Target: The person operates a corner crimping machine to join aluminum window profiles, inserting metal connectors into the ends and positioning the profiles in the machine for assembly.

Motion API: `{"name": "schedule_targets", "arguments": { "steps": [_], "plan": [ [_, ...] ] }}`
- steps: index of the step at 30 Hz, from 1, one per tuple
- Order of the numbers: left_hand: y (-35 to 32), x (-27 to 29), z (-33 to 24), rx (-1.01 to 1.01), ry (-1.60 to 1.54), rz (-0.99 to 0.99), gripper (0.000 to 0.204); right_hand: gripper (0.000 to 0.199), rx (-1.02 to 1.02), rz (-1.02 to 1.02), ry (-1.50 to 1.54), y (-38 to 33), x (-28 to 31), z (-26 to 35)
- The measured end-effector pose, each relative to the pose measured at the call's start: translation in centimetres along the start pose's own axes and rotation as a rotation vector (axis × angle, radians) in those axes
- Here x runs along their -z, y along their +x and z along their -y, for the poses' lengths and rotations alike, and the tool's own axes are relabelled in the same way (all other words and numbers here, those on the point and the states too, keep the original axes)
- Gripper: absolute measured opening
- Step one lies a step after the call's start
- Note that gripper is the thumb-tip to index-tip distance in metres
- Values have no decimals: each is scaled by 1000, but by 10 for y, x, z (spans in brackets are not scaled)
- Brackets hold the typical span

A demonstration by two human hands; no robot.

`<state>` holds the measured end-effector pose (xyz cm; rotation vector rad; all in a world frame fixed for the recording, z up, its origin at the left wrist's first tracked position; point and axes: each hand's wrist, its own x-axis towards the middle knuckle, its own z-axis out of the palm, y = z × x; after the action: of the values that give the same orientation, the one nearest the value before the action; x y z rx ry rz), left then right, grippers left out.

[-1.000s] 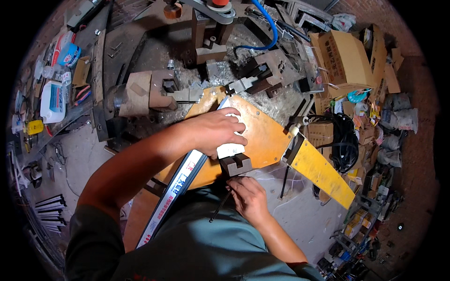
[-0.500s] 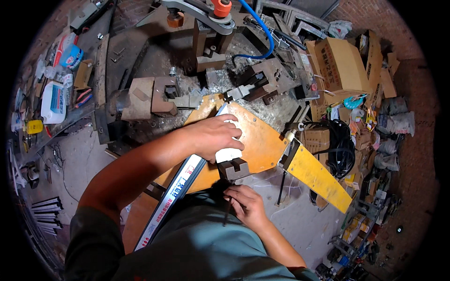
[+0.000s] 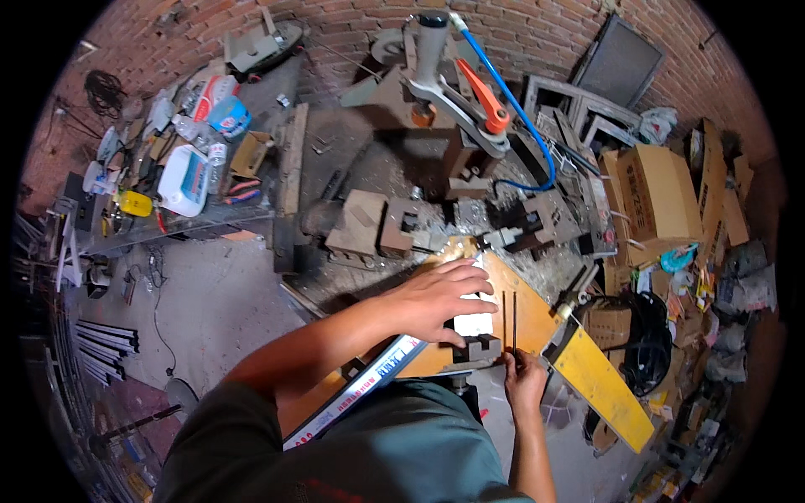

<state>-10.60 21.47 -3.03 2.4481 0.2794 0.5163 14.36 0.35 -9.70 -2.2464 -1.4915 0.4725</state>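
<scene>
A person's right hand [image 3: 526, 381], at the near edge of an orange plate [image 3: 530, 306], pinches the lower end of a thin dark rod [image 3: 514, 323] between thumb and fingers. The rod points away from the person, over the plate; whether it touches cannot be told. Left of it, the left hand [image 3: 444, 302] lies across a white piece [image 3: 475, 324] over the plate, fingers spread and slightly bent; whether they grip cannot be told. A dark notched block [image 3: 482, 347] sits by the plate's near edge, just beside the left thumb. A long, printed profile [image 3: 369, 387] slants under the left wrist, past the plate's near-left side. Orange surface shows between the rod and the plate's right edge, where a yellow panel [image 3: 604, 390] adjoins. Grey floor [image 3: 214, 293] stretches left of the plate; metal blocks [image 3: 356, 222] stand beyond its far edge.
</scene>
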Motion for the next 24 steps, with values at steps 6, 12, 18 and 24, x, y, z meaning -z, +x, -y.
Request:
{"name": "schedule_targets", "arguments": {
  "steps": [6, 12, 18, 24],
  "plan": [
    [-77, 86, 66, 423, 314, -583, 20, 17, 99, -124, 1, 24, -10, 3],
    [-129, 150, 188, 849, 566, -495, 36, 16, 171, -243, 15, 24, 1, 11],
    [-129, 159, 252, 902, 580, -283, 30, 12, 138, -281, 66, 8, 23, 17],
    [-120, 158, 201, 933, -510, -814, 16, 7, 44, -304, 248, -4, 38, 29]
  ]
}}
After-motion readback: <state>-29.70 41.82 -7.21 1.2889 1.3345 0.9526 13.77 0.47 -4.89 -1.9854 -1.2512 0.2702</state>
